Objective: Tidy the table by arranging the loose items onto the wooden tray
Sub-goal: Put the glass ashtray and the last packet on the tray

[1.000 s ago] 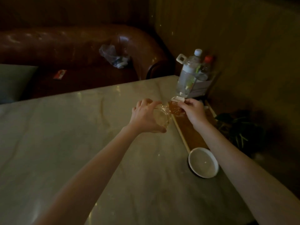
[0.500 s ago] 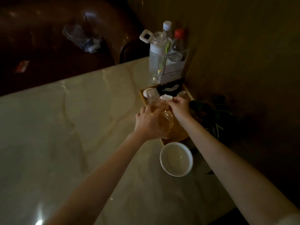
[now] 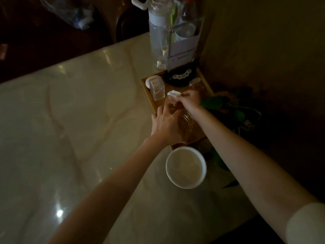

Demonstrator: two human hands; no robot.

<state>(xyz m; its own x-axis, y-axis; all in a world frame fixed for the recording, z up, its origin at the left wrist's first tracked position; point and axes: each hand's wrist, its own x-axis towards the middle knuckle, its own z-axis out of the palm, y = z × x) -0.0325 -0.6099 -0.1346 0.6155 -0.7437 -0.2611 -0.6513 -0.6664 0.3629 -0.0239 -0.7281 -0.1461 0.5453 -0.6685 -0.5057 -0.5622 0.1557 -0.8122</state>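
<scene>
Two hands meet over the wooden tray [image 3: 207, 81], which sits at the worktop's [image 3: 88, 120] far right edge. Your left hand [image 3: 167, 125] wraps a clear glass jar [image 3: 188, 124] that stands on the tray's near end, fingers curled round its side. Your right hand [image 3: 190, 101] pinches a small white-lidded clear container [image 3: 173, 95] just beyond the jar, fingers closed on its lid. Left of those fingers stands another clear square container [image 3: 157, 90], with a small white round piece [image 3: 149, 81] touching its far side. Beyond your fingers, at the tray's far end, lies a dark round dish [image 3: 179, 77]. Past the tray stand a clear bottle with a white cap [image 3: 158, 32] and a card sign [image 3: 182, 51]. Nearer you than the fingers, a white bowl [image 3: 186, 167] rests on the worktop just off the tray's near edge. Green leaves [image 3: 214, 103] show to the right.
</scene>
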